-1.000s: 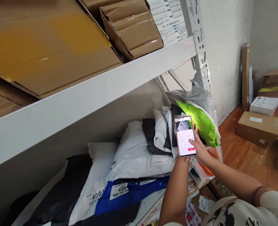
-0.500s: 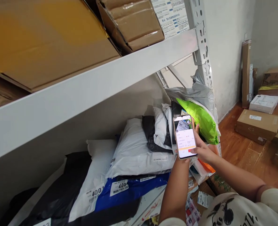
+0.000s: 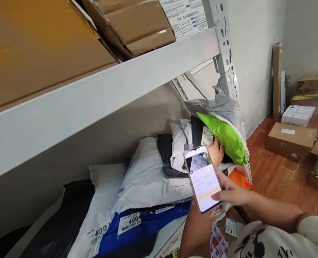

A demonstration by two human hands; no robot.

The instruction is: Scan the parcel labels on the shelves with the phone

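On the lower shelf at the left, flat mailers lie stacked: a black bag (image 3: 64, 222), a white one (image 3: 105, 200) and a blue one (image 3: 145, 220) with white number labels facing out, and a big white parcel (image 3: 152, 175) on top. Moving right, my left hand (image 3: 216, 152) reaches up behind the phone (image 3: 202, 178); its fingers are loosely curled against the green parcel (image 3: 223, 138) and the dark bag beside it, pressing rather than gripping, as far as I can tell. My right hand (image 3: 230, 191) has the phone in a closed hold by its lower right edge, the thumb resting on the screen, which shows a camera view of a label. To do this well, I would keep the left hand steadying the packet so that the white shipping label (image 3: 207, 136) stays flat and uncovered, and hold the phone square to it, not tilted. Further right, cardboard boxes (image 3: 290, 138) sit on the wooden floor.
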